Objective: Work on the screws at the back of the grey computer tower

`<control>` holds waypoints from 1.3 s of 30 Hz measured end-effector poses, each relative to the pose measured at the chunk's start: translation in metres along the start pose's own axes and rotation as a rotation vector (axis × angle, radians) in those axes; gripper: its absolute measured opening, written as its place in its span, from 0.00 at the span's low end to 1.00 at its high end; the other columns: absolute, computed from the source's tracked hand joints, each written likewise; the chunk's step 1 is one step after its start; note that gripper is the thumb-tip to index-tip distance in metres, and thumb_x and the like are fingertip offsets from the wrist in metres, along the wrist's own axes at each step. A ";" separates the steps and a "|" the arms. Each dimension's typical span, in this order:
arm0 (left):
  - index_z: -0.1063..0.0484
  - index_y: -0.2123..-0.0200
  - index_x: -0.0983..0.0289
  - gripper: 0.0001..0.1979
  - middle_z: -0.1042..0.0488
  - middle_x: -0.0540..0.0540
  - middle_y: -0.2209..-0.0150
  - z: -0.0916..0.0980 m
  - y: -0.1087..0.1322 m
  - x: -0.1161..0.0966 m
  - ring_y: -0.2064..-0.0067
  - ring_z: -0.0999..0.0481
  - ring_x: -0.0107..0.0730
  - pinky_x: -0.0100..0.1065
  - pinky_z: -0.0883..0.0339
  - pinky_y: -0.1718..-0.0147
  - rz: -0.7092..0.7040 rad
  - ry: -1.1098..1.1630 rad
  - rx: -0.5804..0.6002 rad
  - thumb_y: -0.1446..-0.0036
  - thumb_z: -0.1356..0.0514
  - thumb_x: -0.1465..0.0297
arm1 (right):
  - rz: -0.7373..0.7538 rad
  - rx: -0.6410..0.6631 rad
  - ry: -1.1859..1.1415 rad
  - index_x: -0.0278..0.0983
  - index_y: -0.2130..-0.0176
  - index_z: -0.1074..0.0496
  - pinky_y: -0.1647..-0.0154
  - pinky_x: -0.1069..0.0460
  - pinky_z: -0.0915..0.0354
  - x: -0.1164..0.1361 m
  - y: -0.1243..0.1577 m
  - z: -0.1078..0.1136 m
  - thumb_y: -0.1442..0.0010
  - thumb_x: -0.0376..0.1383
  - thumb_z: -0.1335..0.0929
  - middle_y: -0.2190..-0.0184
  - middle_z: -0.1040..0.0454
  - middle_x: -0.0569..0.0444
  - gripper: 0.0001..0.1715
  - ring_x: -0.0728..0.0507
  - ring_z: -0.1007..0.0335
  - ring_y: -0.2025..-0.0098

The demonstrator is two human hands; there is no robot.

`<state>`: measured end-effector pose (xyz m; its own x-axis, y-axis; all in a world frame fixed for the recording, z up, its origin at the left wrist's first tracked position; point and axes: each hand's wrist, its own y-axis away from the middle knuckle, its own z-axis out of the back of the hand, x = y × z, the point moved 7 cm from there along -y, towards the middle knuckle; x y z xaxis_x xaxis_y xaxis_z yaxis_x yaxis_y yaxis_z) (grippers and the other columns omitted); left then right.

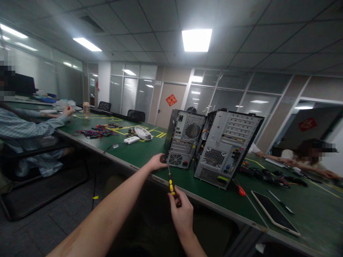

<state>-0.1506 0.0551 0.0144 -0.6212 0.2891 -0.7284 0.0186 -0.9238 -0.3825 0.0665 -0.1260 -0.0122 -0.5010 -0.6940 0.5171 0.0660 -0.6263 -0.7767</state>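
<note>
Two computer cases stand upright on the green table, their metal rear panels facing me. My right hand (181,210) grips the handle end of a yellow and black screwdriver (171,185), whose shaft points up to the lower left corner of the smaller computer case (184,139). Beside that same corner is my left hand (157,162), its fingers closed around a small dark round thing that I cannot make out. The larger computer case (223,150) is just to the right, slightly tilted in view.
A tablet (274,213) and a red-handled tool (241,191) lie at right. Cables (98,132), a white power strip (132,140) and a white round object (143,132) lie at left. People sit at both sides. The table edge (214,205) runs below the cases.
</note>
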 end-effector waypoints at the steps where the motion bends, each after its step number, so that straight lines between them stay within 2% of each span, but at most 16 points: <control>1: 0.30 0.42 0.66 0.39 0.20 0.57 0.57 0.000 0.000 0.000 0.58 0.20 0.36 0.31 0.28 0.58 0.001 0.003 0.002 0.58 0.26 0.62 | 0.010 0.004 0.003 0.34 0.49 0.23 0.71 0.54 0.32 0.001 0.000 0.000 0.34 0.42 0.32 0.68 0.22 0.51 0.19 0.50 0.33 0.76; 16: 0.31 0.41 0.67 0.40 0.21 0.57 0.57 0.000 0.001 -0.001 0.58 0.21 0.36 0.31 0.28 0.59 0.000 0.005 0.009 0.57 0.26 0.61 | -0.011 0.033 -0.006 0.34 0.47 0.24 0.69 0.54 0.32 -0.002 -0.001 -0.001 0.33 0.41 0.32 0.64 0.21 0.50 0.19 0.50 0.33 0.75; 29: 0.30 0.42 0.67 0.38 0.21 0.58 0.56 -0.001 0.000 -0.001 0.57 0.20 0.38 0.32 0.29 0.57 -0.016 -0.028 0.011 0.56 0.27 0.60 | -0.004 0.057 0.012 0.34 0.48 0.24 0.70 0.54 0.33 -0.003 0.000 -0.004 0.33 0.41 0.32 0.68 0.25 0.54 0.18 0.50 0.33 0.75; 34: 0.30 0.42 0.67 0.38 0.21 0.58 0.56 -0.002 -0.001 0.000 0.57 0.21 0.39 0.32 0.29 0.58 -0.016 -0.028 0.013 0.56 0.27 0.60 | 0.001 0.049 -0.012 0.36 0.48 0.25 0.70 0.54 0.32 0.001 -0.001 -0.001 0.33 0.40 0.32 0.62 0.25 0.51 0.16 0.51 0.33 0.76; 36: 0.30 0.42 0.67 0.39 0.20 0.58 0.57 -0.002 -0.001 0.001 0.58 0.20 0.39 0.32 0.29 0.58 -0.017 -0.023 0.008 0.57 0.27 0.60 | 0.023 0.023 -0.020 0.38 0.48 0.24 0.68 0.53 0.30 0.004 -0.002 0.002 0.33 0.39 0.32 0.58 0.26 0.49 0.15 0.50 0.31 0.73; 39: 0.30 0.42 0.67 0.39 0.21 0.58 0.57 -0.002 -0.002 0.002 0.58 0.21 0.38 0.32 0.28 0.58 -0.017 -0.019 0.008 0.57 0.27 0.59 | 0.091 -0.033 -0.014 0.39 0.51 0.22 0.58 0.51 0.27 0.010 -0.003 0.006 0.32 0.36 0.33 0.55 0.28 0.47 0.13 0.45 0.24 0.61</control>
<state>-0.1502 0.0579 0.0121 -0.6360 0.3000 -0.7110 0.0013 -0.9209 -0.3898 0.0666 -0.1336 -0.0021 -0.4820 -0.7526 0.4487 0.0824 -0.5487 -0.8319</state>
